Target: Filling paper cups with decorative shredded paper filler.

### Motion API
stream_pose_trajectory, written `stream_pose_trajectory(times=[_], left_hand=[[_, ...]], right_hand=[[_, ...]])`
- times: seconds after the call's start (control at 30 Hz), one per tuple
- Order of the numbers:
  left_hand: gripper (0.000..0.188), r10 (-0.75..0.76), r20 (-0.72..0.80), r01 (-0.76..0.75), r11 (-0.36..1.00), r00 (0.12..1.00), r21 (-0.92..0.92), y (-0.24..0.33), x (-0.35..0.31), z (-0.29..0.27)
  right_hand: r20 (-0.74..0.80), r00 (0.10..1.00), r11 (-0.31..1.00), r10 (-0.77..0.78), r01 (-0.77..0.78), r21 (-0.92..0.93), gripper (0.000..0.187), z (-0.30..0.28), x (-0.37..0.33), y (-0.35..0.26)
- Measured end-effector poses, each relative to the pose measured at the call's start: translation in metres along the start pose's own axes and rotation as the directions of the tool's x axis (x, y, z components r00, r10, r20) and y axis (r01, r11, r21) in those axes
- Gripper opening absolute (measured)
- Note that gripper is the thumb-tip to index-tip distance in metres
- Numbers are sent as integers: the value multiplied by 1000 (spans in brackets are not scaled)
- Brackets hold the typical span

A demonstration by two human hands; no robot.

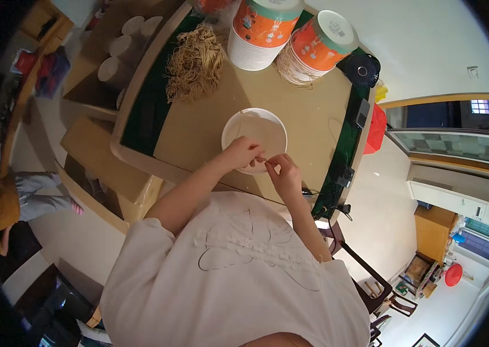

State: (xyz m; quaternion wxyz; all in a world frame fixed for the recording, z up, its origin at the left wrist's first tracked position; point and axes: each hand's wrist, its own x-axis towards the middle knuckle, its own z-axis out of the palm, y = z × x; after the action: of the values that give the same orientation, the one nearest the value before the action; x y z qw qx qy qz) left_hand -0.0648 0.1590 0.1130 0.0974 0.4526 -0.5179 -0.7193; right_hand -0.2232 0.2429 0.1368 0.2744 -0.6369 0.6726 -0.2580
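Observation:
A white paper bucket [282, 136] stands on the table in front of me, its open mouth facing up. At its near rim, my left hand [243, 153] and my right hand [284, 175] meet with fingertips pinched together. Between them shows a short brownish strand, which looks like a thin cord [261, 160]; most of it is hidden by the fingers. My left hand covers part of the bucket's mouth, and my right hand is just outside the rim. A tangled heap of tan cords [195, 63] lies beyond, to the left.
Two upside-down stacks of paper buckets, a left stack [265, 32] and a right stack [319, 46], stand at the far side; cords hang around the right one. A black round fan-like object [362, 70] is at the table's right edge. Cardboard boxes [111, 168] stand left. Another person [2, 199] is far left.

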Motion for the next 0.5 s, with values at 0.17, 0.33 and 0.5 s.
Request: stream_pose_trajectory(times=[0.17, 0.33, 0.5], left_hand=[[17, 106, 1, -106, 994, 994, 4, -2, -8, -3], [12, 183, -6, -179, 970, 983, 165, -6, -3, -3], [12, 142, -73, -135, 987, 987, 89, -3, -2, 1]], right_hand=[[-58, 996, 996, -64, 68, 62, 8, 5, 0, 4], [-41, 998, 996, -37, 40, 74, 9, 5, 2, 4], [-75, 994, 991, -74, 82, 105, 5, 11, -1, 11]])
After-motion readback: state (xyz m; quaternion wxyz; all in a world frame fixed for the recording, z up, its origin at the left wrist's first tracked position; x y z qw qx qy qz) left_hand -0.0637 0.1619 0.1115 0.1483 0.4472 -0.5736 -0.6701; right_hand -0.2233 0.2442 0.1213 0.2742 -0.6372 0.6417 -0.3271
